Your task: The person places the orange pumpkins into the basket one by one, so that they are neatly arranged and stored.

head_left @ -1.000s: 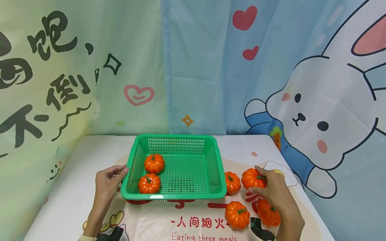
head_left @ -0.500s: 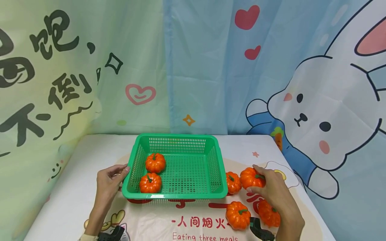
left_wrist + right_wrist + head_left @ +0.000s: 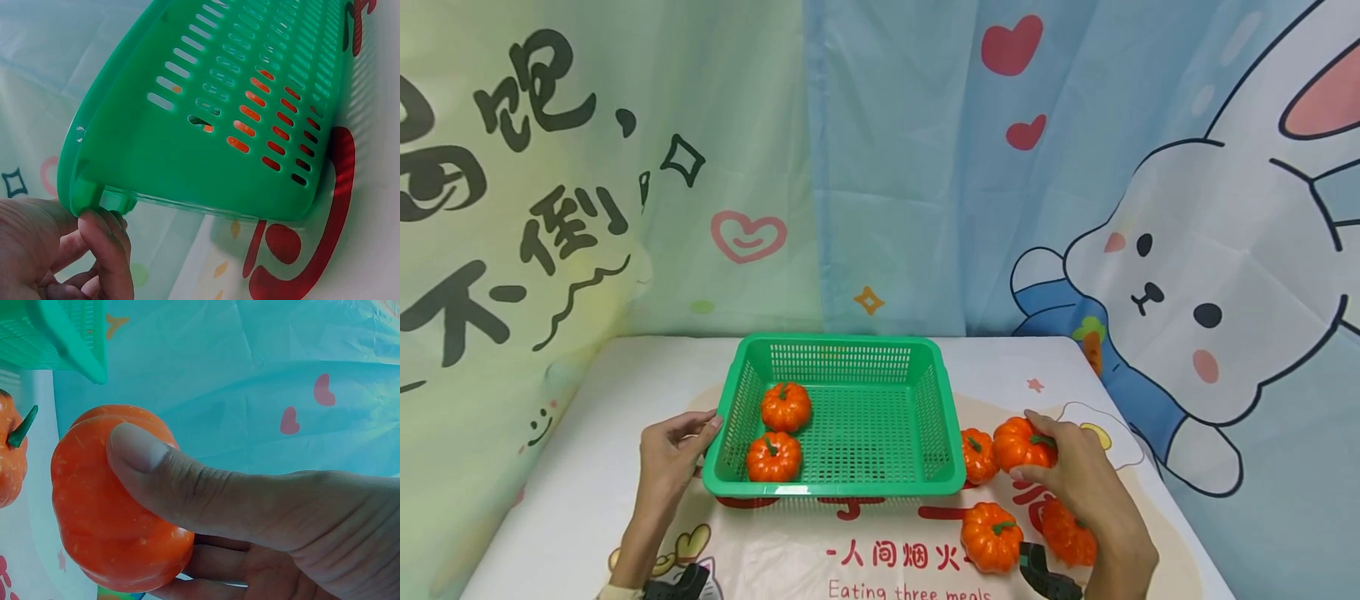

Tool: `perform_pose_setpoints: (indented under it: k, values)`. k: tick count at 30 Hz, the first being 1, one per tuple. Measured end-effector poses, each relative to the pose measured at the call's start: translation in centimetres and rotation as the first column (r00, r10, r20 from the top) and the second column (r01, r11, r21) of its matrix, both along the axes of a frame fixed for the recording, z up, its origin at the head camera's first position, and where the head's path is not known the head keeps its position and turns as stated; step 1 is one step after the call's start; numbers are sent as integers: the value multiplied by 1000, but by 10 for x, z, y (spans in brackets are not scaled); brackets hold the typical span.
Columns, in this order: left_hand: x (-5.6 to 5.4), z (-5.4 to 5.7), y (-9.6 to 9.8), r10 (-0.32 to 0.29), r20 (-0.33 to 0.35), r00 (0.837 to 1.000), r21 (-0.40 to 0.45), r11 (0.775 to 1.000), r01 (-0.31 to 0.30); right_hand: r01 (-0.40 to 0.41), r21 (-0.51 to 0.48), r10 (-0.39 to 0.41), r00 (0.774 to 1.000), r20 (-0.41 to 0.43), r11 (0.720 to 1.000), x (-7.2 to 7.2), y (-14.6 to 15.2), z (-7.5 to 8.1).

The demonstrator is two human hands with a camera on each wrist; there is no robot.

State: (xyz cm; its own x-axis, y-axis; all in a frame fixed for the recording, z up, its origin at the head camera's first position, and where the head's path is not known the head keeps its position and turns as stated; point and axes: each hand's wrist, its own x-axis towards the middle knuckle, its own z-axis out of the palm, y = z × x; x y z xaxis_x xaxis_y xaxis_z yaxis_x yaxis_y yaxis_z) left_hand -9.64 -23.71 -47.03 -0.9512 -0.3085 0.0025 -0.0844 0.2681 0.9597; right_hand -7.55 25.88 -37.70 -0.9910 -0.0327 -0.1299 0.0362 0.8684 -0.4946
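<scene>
A green plastic basket (image 3: 880, 489) stands mid-table with two orange toy pumpkins, one (image 3: 786, 407) behind the other (image 3: 773, 457), along its left side. My left hand (image 3: 673, 454) pinches the basket's left rim between thumb and fingers, as the left wrist view also shows at the rim (image 3: 75, 144). To the right of the basket, my right hand (image 3: 1071, 458) grips another toy pumpkin (image 3: 1021, 444), thumb (image 3: 140, 456) across its side and fingers behind. A further pumpkin (image 3: 978, 457) sits between that one and the basket's right wall.
Nearer the front right, one pumpkin (image 3: 992, 537) lies on the printed tablecloth (image 3: 775, 550). Another pumpkin (image 3: 1067, 533) is partly hidden by my right wrist. A cartoon curtain (image 3: 887, 167) hangs behind the table's back edge.
My right hand has shifted slightly left with its pumpkin, closer to the one beside the basket. The left hand keeps its hold on the rim.
</scene>
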Motion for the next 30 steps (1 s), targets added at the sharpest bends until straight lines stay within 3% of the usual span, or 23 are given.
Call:
perform_pose_setpoints:
  k: [30]
  values:
    - [2,2,2,-10,-18,1000,-4,1000,10,-50,-17,50,999,4,999,3,-8,9]
